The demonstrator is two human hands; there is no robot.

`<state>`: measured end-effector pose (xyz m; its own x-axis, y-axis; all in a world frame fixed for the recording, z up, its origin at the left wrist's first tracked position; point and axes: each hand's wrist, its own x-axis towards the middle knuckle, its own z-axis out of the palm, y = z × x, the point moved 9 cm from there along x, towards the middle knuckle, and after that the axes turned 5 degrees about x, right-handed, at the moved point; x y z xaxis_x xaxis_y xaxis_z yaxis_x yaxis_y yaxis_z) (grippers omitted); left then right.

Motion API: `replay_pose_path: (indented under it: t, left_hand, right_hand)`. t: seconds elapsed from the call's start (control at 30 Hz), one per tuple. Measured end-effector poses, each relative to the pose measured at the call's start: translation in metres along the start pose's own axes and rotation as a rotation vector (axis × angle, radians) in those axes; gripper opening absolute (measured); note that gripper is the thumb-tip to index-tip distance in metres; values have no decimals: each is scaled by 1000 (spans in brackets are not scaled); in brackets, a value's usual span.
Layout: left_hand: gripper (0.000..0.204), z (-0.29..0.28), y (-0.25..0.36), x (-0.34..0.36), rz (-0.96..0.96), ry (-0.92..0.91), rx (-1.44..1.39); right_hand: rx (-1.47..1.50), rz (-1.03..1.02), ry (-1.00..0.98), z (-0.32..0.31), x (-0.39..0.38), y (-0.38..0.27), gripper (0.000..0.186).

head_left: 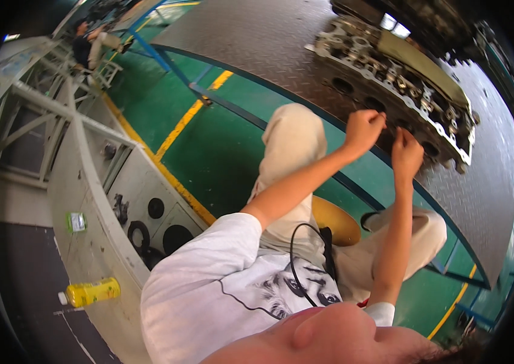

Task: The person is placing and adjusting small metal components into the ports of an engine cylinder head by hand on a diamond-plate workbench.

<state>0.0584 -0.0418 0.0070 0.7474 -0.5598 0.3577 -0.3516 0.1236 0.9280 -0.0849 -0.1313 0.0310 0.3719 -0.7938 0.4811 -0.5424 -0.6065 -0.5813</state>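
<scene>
A metal engine cylinder head [402,91], with a row of round dark ports along its near side, rests on a patterned steel tabletop [257,42]. My left hand [365,130] is at the port side, its fingers curled and the thumb and fingertips pinched together. Close to its right, my right hand [407,151] is also pinched, fingertips up near another port. Whatever lies between the fingers of either hand is too small or hidden to make out. A long olive-coloured cover piece [420,64] lies along the top of the cylinder head.
Dark machinery [433,24] stands behind the cylinder head. To the left, a grey bench [96,212] carries a yellow bottle [94,292] and a small green-labelled container [77,222]. Another person [96,45] sits far off. My knees are by the table's near edge.
</scene>
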Motion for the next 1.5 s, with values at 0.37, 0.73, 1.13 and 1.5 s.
replay_pose_path:
  t: [0.37,0.73,1.13,1.5]
  left_hand:
    - [30,-26,6,4,48,72,53]
    - [30,-31,-5,-22,24,-134,-21]
    - [37,-56,-18,-35,19,-225,119]
    - [45,-63,-24,-45,10,-322,88]
  right_hand:
    - [41,-68,-2,-1,1,-12,25]
    - [29,-44,-13,-4,-5,-3,32]
    - [215,28,-13,-5,-49,-1,33]
    - [451,137,-46,-6,-63,26,33]
